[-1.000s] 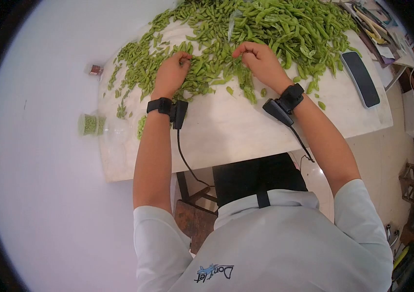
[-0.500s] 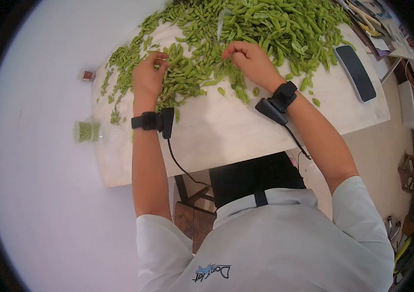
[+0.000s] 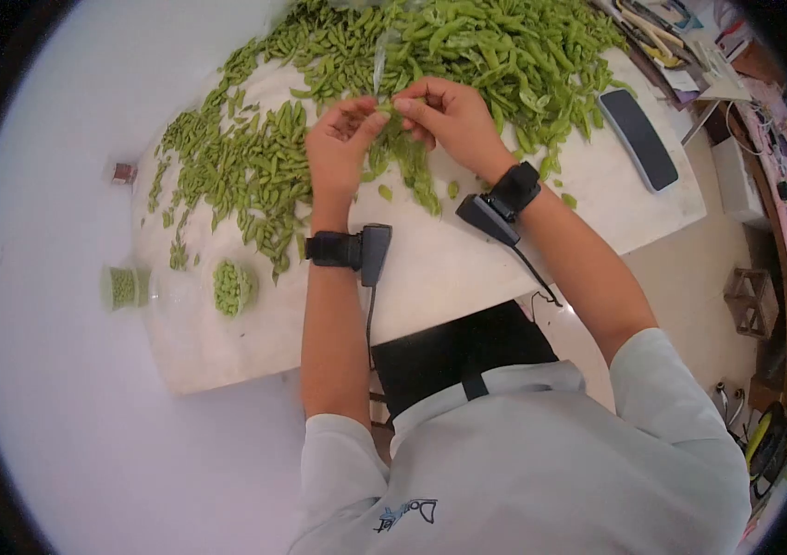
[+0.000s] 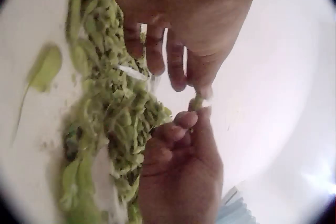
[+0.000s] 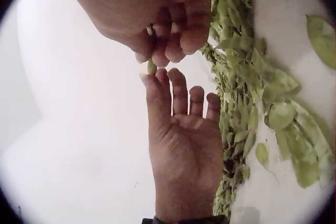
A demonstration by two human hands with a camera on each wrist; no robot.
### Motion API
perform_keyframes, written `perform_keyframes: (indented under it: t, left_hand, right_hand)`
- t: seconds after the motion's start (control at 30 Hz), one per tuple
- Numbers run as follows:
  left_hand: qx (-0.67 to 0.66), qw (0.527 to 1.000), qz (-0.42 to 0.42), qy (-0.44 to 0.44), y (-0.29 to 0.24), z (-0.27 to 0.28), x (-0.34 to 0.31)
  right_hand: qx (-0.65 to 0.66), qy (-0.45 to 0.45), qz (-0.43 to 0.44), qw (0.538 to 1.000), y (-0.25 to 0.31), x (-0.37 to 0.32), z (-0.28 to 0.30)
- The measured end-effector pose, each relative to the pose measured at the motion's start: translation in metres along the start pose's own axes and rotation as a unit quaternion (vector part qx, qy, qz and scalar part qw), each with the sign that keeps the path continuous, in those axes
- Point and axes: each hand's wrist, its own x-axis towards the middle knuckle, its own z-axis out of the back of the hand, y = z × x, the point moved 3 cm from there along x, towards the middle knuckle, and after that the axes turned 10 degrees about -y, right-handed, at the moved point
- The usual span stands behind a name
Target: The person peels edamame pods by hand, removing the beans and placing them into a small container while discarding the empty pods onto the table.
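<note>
Over the near side of a spread of green bean pods (image 3: 264, 153), the left hand (image 3: 336, 157) and the right hand (image 3: 460, 120) meet fingertip to fingertip. Between them is one small green pod (image 5: 151, 66). In the right wrist view, the left thumb and forefinger pinch its lower end while the right thumb and fingers grip it from above. The left wrist view shows the same pod (image 4: 197, 102), largely covered by fingertips. A cup of shelled green beans (image 3: 232, 287) stands left of the left forearm.
Larger pods are heaped (image 3: 495, 55) at the back, with a strip of clear plastic (image 3: 380, 60) among them. A phone (image 3: 638, 139) lies on the right of the white table (image 3: 430, 268). Another clear container of beans (image 3: 123, 288) and a small red box (image 3: 123, 173) are at the left.
The left hand first moved left over the pods, then came right to meet the right hand at the pod. The head view has shifted, bringing the cup of shelled beans fully into sight.
</note>
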Motion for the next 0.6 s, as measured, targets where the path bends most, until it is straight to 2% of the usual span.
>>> perform_keyframes:
  t: [0.13,0.23,0.3,0.43,0.53,0.6]
  left_hand:
    - [-0.091,0.995,0.027,-0.007,0.019,-0.009,0.0]
    - [-0.048,0.999,-0.016,-0.008,0.017,-0.002,-0.006]
    - [-0.057,0.998,-0.007,-0.026,0.024,0.003,-0.012]
    - [-0.048,0.997,-0.042,-0.04,0.024,0.004,-0.008]
    - [-0.008,0.997,-0.068,-0.034,0.028,0.004,-0.008]
    - [0.013,0.998,-0.015,-0.064,0.012,0.003,-0.018]
  right_hand:
    - [-0.02,-0.004,0.006,1.0,0.003,-0.001,0.0]
    - [-0.08,0.024,0.005,0.997,0.0,-0.007,-0.005]
    - [-0.118,0.05,0.026,0.991,-0.001,-0.005,-0.007]
    - [-0.134,0.031,0.05,0.989,-0.005,-0.007,-0.01]
    - [-0.184,0.042,0.163,0.968,-0.019,0.001,-0.007]
    - [-0.142,0.048,0.073,0.986,0.01,-0.01,-0.009]
